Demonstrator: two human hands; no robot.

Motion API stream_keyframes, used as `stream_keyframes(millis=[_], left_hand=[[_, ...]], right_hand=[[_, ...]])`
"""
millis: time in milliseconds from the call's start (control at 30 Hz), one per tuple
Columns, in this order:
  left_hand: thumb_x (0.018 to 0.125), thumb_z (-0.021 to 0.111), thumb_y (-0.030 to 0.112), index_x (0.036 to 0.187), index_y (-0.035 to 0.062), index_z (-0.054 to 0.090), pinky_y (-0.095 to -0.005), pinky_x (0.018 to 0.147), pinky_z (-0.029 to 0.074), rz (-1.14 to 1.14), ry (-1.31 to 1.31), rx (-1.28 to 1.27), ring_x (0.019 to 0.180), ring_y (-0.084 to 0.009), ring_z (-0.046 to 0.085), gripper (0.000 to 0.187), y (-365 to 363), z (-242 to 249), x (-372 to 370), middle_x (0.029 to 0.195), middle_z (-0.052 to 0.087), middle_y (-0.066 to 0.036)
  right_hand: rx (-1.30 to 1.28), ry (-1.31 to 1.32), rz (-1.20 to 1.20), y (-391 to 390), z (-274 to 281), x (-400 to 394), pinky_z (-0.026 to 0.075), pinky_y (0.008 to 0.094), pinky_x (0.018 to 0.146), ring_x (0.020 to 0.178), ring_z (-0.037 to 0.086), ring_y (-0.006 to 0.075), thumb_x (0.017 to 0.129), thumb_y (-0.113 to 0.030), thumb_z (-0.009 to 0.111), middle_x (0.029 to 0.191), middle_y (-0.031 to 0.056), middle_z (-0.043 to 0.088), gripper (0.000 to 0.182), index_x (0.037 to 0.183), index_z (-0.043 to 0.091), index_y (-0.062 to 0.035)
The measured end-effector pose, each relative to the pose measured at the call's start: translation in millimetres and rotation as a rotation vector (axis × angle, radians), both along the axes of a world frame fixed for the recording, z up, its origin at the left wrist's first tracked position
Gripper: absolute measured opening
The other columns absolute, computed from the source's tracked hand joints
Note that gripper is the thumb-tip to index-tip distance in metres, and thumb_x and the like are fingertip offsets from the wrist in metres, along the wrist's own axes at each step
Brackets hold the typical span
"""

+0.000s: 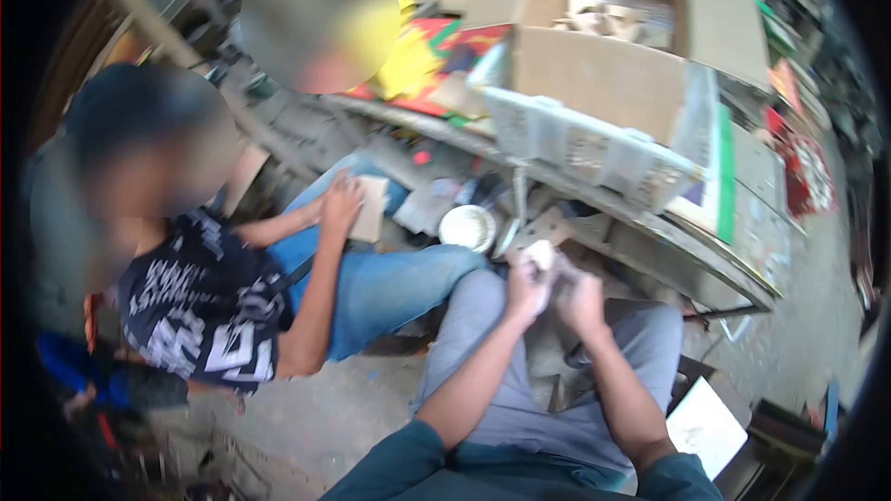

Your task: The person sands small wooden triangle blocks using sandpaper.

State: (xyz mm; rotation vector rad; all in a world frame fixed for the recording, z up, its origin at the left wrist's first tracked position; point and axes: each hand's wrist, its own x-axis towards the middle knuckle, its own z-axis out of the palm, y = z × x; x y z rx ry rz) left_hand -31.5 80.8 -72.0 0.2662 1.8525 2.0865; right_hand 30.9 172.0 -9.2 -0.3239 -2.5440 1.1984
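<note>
Above my knees, my left hand (527,286) is closed round a small whitish piece (538,252), whose shape is blurred. Close beside it on the right, my right hand (580,301) has its fingers curled together; what they hold, if anything, is too blurred to tell. A flat brown wooden piece (546,228) with small dark marks lies just beyond my hands. To its left stands a round white container (467,228) with pale contents.
At left sits a co-worker (200,301), hands on a flat tan board (368,209). Ahead, a long bench (631,213) bears a clear plastic bin (594,144) under an open cardboard box (599,79). A white sheet (707,427) lies at lower right.
</note>
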Motion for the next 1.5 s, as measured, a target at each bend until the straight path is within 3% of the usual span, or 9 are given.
stream_keyframes(millis=[200, 333, 433, 833, 933, 1033, 1233, 1300, 1500], left_hand=[[0.088, 0.058, -0.002, 0.121, 0.0019, 0.044, -0.0294, 0.084, 0.051, -0.057, -0.016, 0.161, 0.097, -0.0182, 0.063, 0.036, -1, 15, 6, 0.109, 0.063, -0.012], [0.086, 0.058, -0.006, 0.124, 0.0004, 0.041, -0.027, 0.091, 0.046, 0.009, -0.19, 0.132, 0.104, -0.0162, 0.059, 0.042, -6, 18, -4, 0.117, 0.06, -0.013], [0.085, 0.06, -0.005, 0.126, -0.0001, 0.041, -0.0271, 0.09, 0.046, -0.118, -0.103, 0.197, 0.102, -0.0166, 0.06, 0.045, -4, 19, 2, 0.114, 0.061, -0.012], [0.085, 0.058, -0.007, 0.13, -0.0011, 0.039, -0.0288, 0.093, 0.046, -0.08, -0.1, 0.126, 0.111, -0.0192, 0.057, 0.049, -10, 21, -8, 0.121, 0.057, -0.015], [0.085, 0.06, -0.004, 0.131, -0.0004, 0.038, -0.0296, 0.093, 0.045, -0.114, -0.092, 0.141, 0.111, -0.0189, 0.056, 0.051, -9, 21, -5, 0.122, 0.057, -0.014], [0.087, 0.059, -0.004, 0.134, 0.0003, 0.037, -0.0299, 0.095, 0.044, -0.008, -0.075, 0.031, 0.114, -0.0184, 0.054, 0.053, -12, 26, -10, 0.126, 0.054, -0.013], [0.084, 0.062, -0.005, 0.129, 0.0015, 0.038, -0.029, 0.093, 0.045, -0.024, -0.272, 0.342, 0.112, -0.0188, 0.054, 0.051, -12, 41, -6, 0.122, 0.055, -0.015], [0.084, 0.061, -0.006, 0.128, 0.002, 0.039, -0.0291, 0.093, 0.046, 0.022, -0.238, 0.33, 0.113, -0.0192, 0.054, 0.049, -12, 34, -12, 0.121, 0.055, -0.015], [0.089, 0.056, -0.002, 0.126, 0.0025, 0.032, -0.0429, 0.105, 0.043, -0.087, -0.316, 0.679, 0.116, -0.0294, 0.053, 0.045, -14, 48, -10, 0.125, 0.049, -0.019]], right_hand=[[-0.201, -0.138, -0.115, 5, 10, -8, 0.044, 0.0361, 0.097, 0.115, 0.053, 0.0332, 0.072, 0.015, 0.043, 0.115, 0.0267, 0.056, 0.05, 0.116, 0.06, 0.0021], [-0.098, 0.17, -0.082, -10, 0, -2, 0.043, 0.036, 0.098, 0.114, 0.054, 0.0343, 0.073, 0.015, 0.043, 0.117, 0.0271, 0.056, 0.047, 0.115, 0.06, 0.0033], [-0.159, -0.048, -0.1, 7, 4, -6, 0.042, 0.0353, 0.1, 0.116, 0.052, 0.0341, 0.072, 0.015, 0.043, 0.118, 0.0268, 0.056, 0.047, 0.115, 0.059, 0.0055], [-0.032, 0.189, -0.057, -7, 1, -4, 0.049, 0.039, 0.091, 0.11, 0.056, 0.0373, 0.066, -0.001, 0.067, 0.117, 0.0276, 0.056, 0.057, 0.122, 0.055, 0.0035], [-0.185, -0.069, -0.097, 8, 15, -11, 0.043, 0.0351, 0.1, 0.116, 0.053, 0.0354, 0.075, 0.014, 0.044, 0.119, 0.0272, 0.055, 0.046, 0.118, 0.057, 0.0056], [-0.077, 0.154, -0.071, -14, 12, 1, 0.043, 0.0357, 0.099, 0.115, 0.053, 0.0356, 0.075, 0.013, 0.044, 0.12, 0.0264, 0.055, 0.045, 0.117, 0.058, 0.0055], [0.033, 0.083, -0.098, 19, -3, -15, 0.042, 0.0382, 0.1, 0.115, 0.055, 0.0362, 0.072, 0.016, 0.043, 0.119, 0.0235, 0.058, 0.047, 0.116, 0.058, 0.0049], [0.018, 0.345, -0.188, 10, 8, -15, 0.045, 0.038, 0.096, 0.113, 0.055, 0.0345, 0.069, 0.014, 0.052, 0.115, 0.0205, 0.061, 0.046, 0.113, 0.061, 0.0014], [0.118, 0.172, -0.228, 21, -16, -25, 0.039, 0.0381, 0.104, 0.12, 0.051, 0.0348, 0.073, 0.013, 0.045, 0.123, 0.0216, 0.056, 0.053, 0.123, 0.055, -0.0003]])
